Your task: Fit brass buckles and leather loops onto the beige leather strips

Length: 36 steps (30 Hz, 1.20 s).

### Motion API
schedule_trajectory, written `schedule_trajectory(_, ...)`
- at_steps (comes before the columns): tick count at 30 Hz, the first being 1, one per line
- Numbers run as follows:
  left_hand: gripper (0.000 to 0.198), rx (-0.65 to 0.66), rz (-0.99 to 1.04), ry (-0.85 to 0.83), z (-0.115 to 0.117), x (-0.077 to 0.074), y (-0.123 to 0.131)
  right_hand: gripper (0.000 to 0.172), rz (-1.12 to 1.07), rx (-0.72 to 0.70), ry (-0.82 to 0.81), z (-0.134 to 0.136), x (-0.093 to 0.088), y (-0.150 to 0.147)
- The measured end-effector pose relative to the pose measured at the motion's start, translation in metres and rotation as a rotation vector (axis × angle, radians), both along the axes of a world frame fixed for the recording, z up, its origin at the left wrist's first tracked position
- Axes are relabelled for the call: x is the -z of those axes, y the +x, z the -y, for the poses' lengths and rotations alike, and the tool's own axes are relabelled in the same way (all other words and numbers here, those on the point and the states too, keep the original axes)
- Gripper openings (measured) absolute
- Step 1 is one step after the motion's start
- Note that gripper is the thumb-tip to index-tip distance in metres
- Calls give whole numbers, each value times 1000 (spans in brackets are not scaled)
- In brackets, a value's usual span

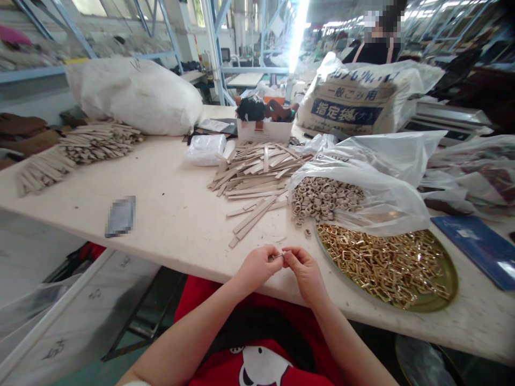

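Note:
My left hand [259, 265] and my right hand [306, 272] meet over the front edge of the table, both closed in a pinch. Between their fingertips is a tiny piece with a thin, shiny part; my fingers cover most of it, and I cannot tell its kind. To the right of my hands, an oval tray [449, 268] holds a heap of gold metal buckles [386, 268]. Behind that, small beige strap loops [322, 198] spill from a clear plastic bag [386, 187]. Flat beige strips [257, 171] lie in a loose pile beyond my hands.
More strips [100, 140] are stacked at the left, before a big white sack [137, 96]. A filled box [265, 128] and a printed bag [358, 99] stand at the back. A blue folder [478, 249] lies right of the tray. Someone [378, 45] is in the background.

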<state>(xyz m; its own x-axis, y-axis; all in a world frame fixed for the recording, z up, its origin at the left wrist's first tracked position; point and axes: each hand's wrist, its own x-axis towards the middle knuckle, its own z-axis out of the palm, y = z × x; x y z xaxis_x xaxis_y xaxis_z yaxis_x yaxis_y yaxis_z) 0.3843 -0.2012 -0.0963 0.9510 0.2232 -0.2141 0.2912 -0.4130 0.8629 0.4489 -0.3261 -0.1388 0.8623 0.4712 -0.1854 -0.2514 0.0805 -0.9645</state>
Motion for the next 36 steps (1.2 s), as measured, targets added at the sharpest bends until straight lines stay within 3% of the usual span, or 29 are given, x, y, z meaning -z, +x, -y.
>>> schedule_trajectory(4, 25, 47, 23, -159, -1, 6, -5, 25, -125, 61, 46, 0, 2, -3)
schedule_trajectory(9, 19, -71, 65, -182, -4, 13, -8, 25, -76, 10, 73, -4, -4, -12)
schedule_trajectory(12, 18, -84, 36, -209, -5, 14, -8, 32, -195, 2, 170, -3, -6, -14)
schedule_trajectory(16, 18, -70, 38, -68, -5, 12, -12, 20, -434, -90, 261, 1, -4, -15)
schedule_trajectory(21, 24, -30, -21, 223, -8, 6, -15, 25, -670, -339, 261, 8, -2, -16)
schedule_trajectory(24, 27, 15, -37, 235, -10, 5, -17, 19, -712, -342, 273, 11, -3, -16)
schedule_trajectory(28, 30, 16, -43, 75, -10, 0, -21, 22, -579, -262, 209, 11, -9, -16)
schedule_trajectory(34, 27, 8, -37, -122, -4, -12, -26, 32, 1, -2, -89, 4, -10, -18)
schedule_trajectory(36, 26, 3, -41, -146, -2, -13, -25, 29, 74, 38, -140, 3, -9, -18)
